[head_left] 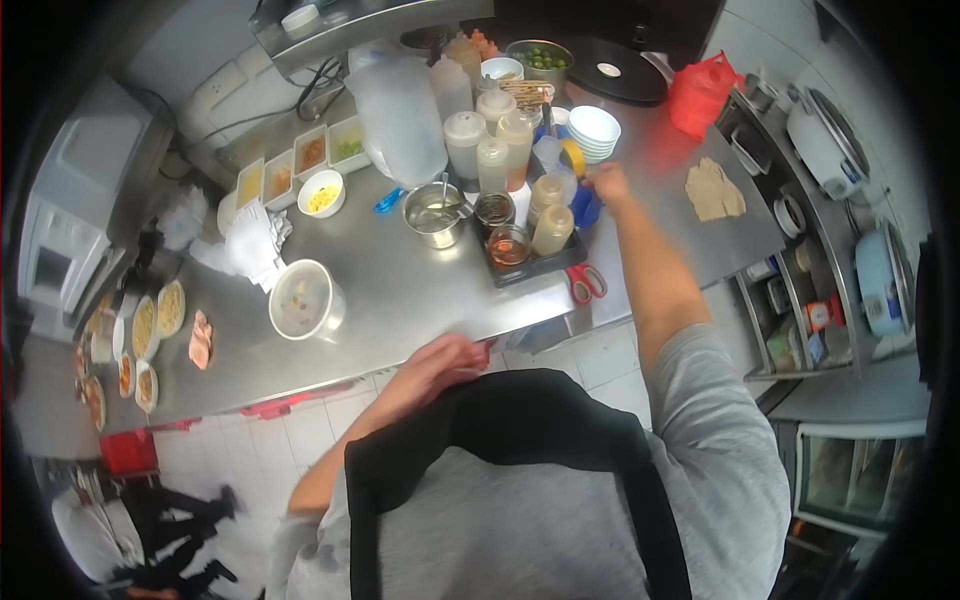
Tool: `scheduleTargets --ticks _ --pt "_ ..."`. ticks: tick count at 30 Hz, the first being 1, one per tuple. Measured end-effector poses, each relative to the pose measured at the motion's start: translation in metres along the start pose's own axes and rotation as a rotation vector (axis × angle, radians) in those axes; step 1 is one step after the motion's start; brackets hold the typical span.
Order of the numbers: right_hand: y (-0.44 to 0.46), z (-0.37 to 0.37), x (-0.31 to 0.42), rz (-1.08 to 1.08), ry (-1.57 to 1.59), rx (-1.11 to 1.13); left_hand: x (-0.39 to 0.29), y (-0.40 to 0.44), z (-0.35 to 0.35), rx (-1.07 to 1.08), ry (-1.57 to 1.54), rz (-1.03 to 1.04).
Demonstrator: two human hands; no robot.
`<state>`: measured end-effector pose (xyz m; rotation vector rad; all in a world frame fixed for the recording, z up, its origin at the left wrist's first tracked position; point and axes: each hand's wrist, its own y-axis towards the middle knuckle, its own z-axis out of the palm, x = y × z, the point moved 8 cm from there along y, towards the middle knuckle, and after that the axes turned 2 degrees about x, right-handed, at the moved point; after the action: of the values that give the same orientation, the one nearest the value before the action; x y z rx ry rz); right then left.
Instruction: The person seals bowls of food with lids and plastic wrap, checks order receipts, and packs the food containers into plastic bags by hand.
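My right hand (608,186) reaches over the steel counter, its fingers bent beside a yellow-rimmed item (572,157) and a blue object (586,208); whether it grips either is not clear. Just beyond it stands a stack of white bowls (594,130). My left hand (447,362) is near the counter's front edge, fingers curled, with something small and red at the fingertips that I cannot make out. Between the hands are a black tray (536,268) of sauce jars and bottles, and red-handled scissors (586,284). A steel pot (436,214) with a spoon sits left of the tray.
On the counter (390,300) are a white tub (305,300), a bowl of yellow food (321,193) and filled dishes (145,328) at the left. A red bag (702,95) and brown paper (714,189) lie right. Another person (95,530) is at lower left.
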<state>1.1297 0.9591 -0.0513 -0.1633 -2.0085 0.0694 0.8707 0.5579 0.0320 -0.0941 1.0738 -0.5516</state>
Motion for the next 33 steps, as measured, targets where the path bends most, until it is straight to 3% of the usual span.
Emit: scheduleTargets --ticks 2,4,6,7,13,14,17,21,23,26,28,29,31,33 --pt "-0.008 -0.004 0.005 -0.050 0.027 0.019 -0.009 0.053 0.061 0.213 -0.056 0.033" --pt "-0.007 -0.020 0.014 -0.219 -0.022 -0.024 -0.024 0.104 0.112 0.246 -0.170 0.034" --pt "-0.086 -0.065 0.061 -0.378 0.390 0.093 -0.008 0.180 0.118 0.122 -0.207 -0.009" --pt "-0.122 -0.092 0.074 -0.435 0.359 0.070 -0.004 0.215 0.116 -0.002 -0.233 -0.042" --pt "-0.274 -0.190 0.031 -0.273 0.306 0.064 0.012 0.332 0.075 -0.649 -0.132 0.001" --pt "-0.283 -0.196 0.007 -0.213 0.264 0.036 0.021 0.358 0.060 -0.721 0.018 0.067" --pt "-0.286 -0.172 -0.073 -0.009 0.284 0.082 0.037 0.403 0.013 -0.989 0.407 0.221" --pt "-0.269 -0.121 -0.132 0.182 0.263 0.193 0.016 0.390 0.026 -1.270 0.793 0.350" --pt "-0.274 -0.106 -0.142 0.210 0.272 0.259 0.032 0.410 0.011 -1.340 0.812 0.361" --pt "-0.283 -0.106 -0.154 0.191 0.359 0.275 0.048 0.398 0.027 -0.997 -0.530 0.631" --pt "-0.292 -0.114 -0.158 0.261 0.512 0.226 -0.013 0.323 0.082 -0.843 -0.139 0.778" --pt "-0.293 -0.118 -0.152 0.243 0.473 0.244 -0.050 0.281 0.128 -0.864 0.653 0.960" --pt "-0.294 -0.113 -0.107 0.139 0.508 0.294 -0.107 0.200 0.156 -0.475 0.508 1.084" --pt "-0.294 -0.096 -0.044 -0.008 0.531 0.390 -0.153 0.109 0.139 -0.576 0.662 1.233"
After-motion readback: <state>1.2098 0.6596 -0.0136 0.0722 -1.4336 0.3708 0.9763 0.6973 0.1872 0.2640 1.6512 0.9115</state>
